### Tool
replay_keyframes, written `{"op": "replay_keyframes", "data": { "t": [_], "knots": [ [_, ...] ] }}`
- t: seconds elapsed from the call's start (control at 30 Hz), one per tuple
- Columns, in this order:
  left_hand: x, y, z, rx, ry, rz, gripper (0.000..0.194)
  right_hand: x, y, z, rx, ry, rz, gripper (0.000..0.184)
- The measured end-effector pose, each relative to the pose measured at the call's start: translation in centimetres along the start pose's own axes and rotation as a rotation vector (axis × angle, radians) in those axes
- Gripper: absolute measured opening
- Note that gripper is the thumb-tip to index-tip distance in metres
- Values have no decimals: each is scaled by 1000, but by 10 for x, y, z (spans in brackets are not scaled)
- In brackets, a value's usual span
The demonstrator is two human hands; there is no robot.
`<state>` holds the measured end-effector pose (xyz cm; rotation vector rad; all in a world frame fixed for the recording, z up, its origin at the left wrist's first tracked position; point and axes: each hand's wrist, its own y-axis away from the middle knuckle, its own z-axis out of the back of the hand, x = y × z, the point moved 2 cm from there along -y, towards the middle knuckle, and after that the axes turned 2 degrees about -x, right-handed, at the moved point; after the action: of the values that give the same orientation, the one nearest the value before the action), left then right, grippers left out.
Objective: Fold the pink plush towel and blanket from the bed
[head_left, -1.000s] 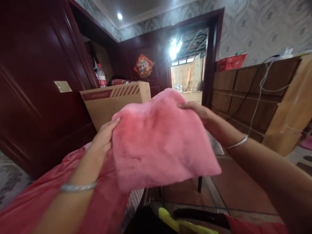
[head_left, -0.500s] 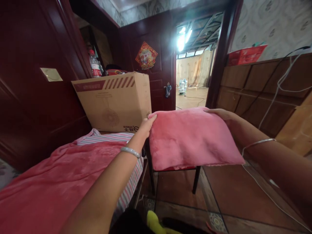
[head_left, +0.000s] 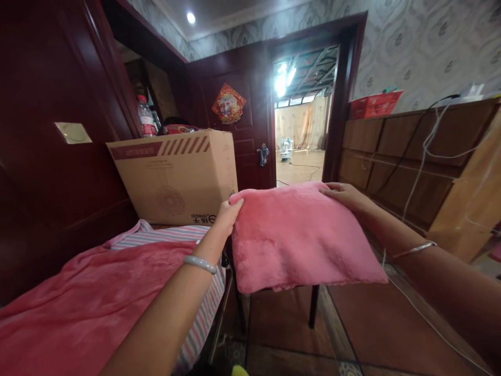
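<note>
Dark red woodwork and a wall of patterned wallpaper [head_left: 415, 49] surround a pink cloth [head_left: 293, 235], spread over a dark-legged chair [head_left: 314, 308] near the middle of the view. How much of it rests on the chair cannot be told. The left hand [head_left: 230, 211] pinches its far left corner, the grip closed with the thumb on top. The right hand [head_left: 338, 192] holds the far edge toward the right, its grip pressed together on the fabric. Shallow folds run through the near half, and the lower right corner sticks out past the chair leg. Each wrist wears a bangle, the left one [head_left: 199, 264] pale and thick, the right one [head_left: 417, 249] thin and silvery.

Left of the chair, a pink blanket [head_left: 97, 297] lies over a striped sheet [head_left: 203, 318]. Beyond them stands a box [head_left: 172, 183] with a red-capped bottle [head_left: 146, 117] on top. Behind, the door [head_left: 250, 120] carries a red diamond decoration [head_left: 229, 104], and through the doorway a fan [head_left: 286, 150] stands on a pale floor. To the right, a red basket [head_left: 376, 104] sits on the wooden drawers [head_left: 422, 136], where white cables [head_left: 424, 151] hang down. Brown tiles [head_left: 285, 318] cover the nearer floor.
</note>
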<state>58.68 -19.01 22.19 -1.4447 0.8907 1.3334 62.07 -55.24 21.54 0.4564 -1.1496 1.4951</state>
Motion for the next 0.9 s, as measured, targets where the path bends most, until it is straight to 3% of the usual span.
{"op": "replay_keyframes", "data": {
  "t": [0.1, 0.17, 0.27, 0.33, 0.43, 0.53, 0.67, 0.9],
  "knots": [
    [-13, 2, 8, -82, -77, -60, 41, 19, 0, 6, -75, 292, 92, 48],
    [-28, 9, 4, -117, -187, -232, 53, 41, 1, 2, -93, 413, 269, 52],
    [-49, 29, -22, 20, -487, -615, 53, 71, 5, -16, -49, 486, 531, 53],
    [-51, 41, -46, 148, -701, -756, 52, 81, 9, -34, 3, 523, 615, 53],
    [-40, 49, -70, 275, -987, -734, 58, 76, 14, -60, 141, 571, 642, 53],
    [-25, 48, -76, 315, -1119, -721, 62, 64, 18, -74, 202, 555, 653, 52],
    [-17, 45, -74, 283, -1160, -774, 65, 60, 19, -73, 168, 562, 632, 51],
    [-18, 46, -73, 256, -1161, -793, 59, 86, 19, -72, 200, 646, 636, 51]
  ]
}}
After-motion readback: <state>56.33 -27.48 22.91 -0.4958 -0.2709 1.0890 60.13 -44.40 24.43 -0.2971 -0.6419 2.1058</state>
